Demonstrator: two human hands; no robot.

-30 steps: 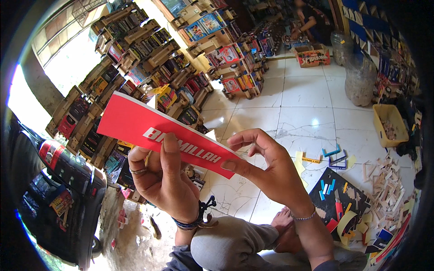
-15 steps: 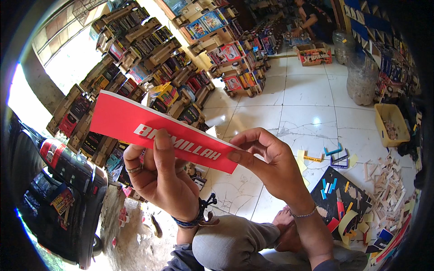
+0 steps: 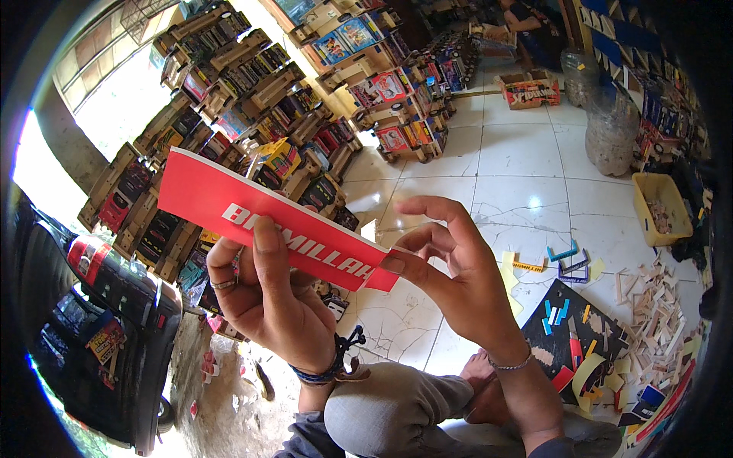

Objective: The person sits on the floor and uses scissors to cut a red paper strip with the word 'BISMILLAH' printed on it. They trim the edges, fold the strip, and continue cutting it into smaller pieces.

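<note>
A long red strip (image 3: 200, 192) with white lettering and a thin white edge is held up in front of me, slanting down to the right. My left hand (image 3: 284, 314) grips it near the middle, thumb on the printed face and the other fingers behind. At the strip's right end, my right hand (image 3: 467, 286) pinches the corner between thumb and a finger, its index finger raised. A crease crosses the strip just left of my right thumb, and the end piece sits at an angle to the rest.
On the floor at right lie a black mat (image 3: 561, 311) with a red cutter (image 3: 574, 343), small coloured strips and a heap of wood pieces (image 3: 660, 328). Stacked wooden toy trucks (image 3: 393, 91) stand behind, near a yellow tub (image 3: 649, 210). A person (image 3: 527, 27) works far back.
The strip's right end has bent along a crease where it was straight before. My right index finger has lifted off the strip. The person at the back has shifted their arms.
</note>
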